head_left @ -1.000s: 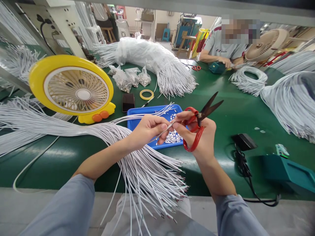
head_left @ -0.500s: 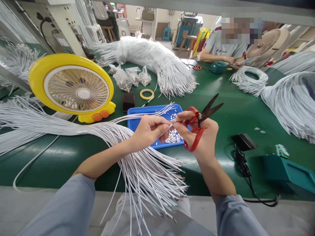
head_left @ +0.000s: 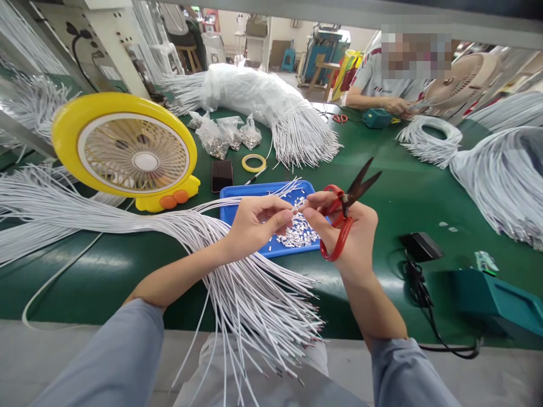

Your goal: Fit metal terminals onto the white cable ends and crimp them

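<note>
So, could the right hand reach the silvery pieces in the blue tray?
Probably yes: the right hand is close and the silvery pieces lie uncovered, though the scissors it holds might hinder it.

pale wall [head_left: 280,27] | blue stool [head_left: 288,60] rear | wooden stool [head_left: 327,65] | grey floor [head_left: 487,381]

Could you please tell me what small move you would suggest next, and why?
Perhaps ease the scissors shut: their blades stand open by the right hand, whose fingertips work close to those of the left hand over the blue tray, so closed blades would probably be safer.
</note>
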A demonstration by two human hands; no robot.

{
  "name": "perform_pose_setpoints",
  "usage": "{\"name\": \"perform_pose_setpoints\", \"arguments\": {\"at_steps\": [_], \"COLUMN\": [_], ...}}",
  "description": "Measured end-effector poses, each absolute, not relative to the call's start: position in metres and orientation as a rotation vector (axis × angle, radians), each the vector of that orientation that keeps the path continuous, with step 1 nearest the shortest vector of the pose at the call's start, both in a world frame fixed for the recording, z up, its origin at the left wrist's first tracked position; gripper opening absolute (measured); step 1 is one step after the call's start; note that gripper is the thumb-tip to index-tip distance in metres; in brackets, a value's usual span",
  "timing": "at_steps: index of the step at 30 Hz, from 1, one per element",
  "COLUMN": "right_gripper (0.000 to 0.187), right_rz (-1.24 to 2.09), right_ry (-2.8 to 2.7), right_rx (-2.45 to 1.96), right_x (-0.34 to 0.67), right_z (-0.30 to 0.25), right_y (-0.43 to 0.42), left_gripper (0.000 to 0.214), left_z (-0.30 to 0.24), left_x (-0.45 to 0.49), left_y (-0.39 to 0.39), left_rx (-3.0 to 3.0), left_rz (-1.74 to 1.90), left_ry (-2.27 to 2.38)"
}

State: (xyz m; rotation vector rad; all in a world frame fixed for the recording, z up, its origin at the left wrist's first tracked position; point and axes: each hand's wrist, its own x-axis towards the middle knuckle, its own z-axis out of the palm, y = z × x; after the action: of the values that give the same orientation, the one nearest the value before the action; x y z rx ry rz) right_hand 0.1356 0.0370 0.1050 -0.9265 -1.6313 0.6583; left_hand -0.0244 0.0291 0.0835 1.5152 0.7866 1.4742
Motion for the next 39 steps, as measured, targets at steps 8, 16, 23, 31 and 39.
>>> {"name": "perform_pose_setpoints", "arguments": {"at_steps": [8, 16, 23, 31, 39], "right_gripper": [0.016, 0.033, 0.026, 0.028, 0.029], "right_rz": [0.383, 0.187, 0.174, 0.203, 0.335], "right_ry": [-1.876, -2.136, -2.19, -2.209, -2.227], "right_rx": [-0.994, -1.048, -1.05, -1.042, -1.108], "right_x": [0.14, 0.135, 0.135, 0.135, 0.133], "right_z": [0.102, 0.097, 0.097, 0.098, 0.099], "right_y": [0.053, 0.061, 0.058, 0.058, 0.053], "left_gripper": [0.016, 0.021, 0.02, 0.019, 0.022], "left_z": [0.09, 0.094, 0.09, 0.088, 0.09], "left_x": [-0.032, -0.037, -0.038, -0.038, -0.038], "left_y": [0.031, 0.03, 0.03, 0.034, 0.032], "left_rx": [1.5, 1.504, 1.589, 1.707, 1.782], "left_rz": [1.618, 1.593, 1.569, 1.571, 1.553], "left_ry": [0.872, 0.874, 0.859, 0.864, 0.866]}}
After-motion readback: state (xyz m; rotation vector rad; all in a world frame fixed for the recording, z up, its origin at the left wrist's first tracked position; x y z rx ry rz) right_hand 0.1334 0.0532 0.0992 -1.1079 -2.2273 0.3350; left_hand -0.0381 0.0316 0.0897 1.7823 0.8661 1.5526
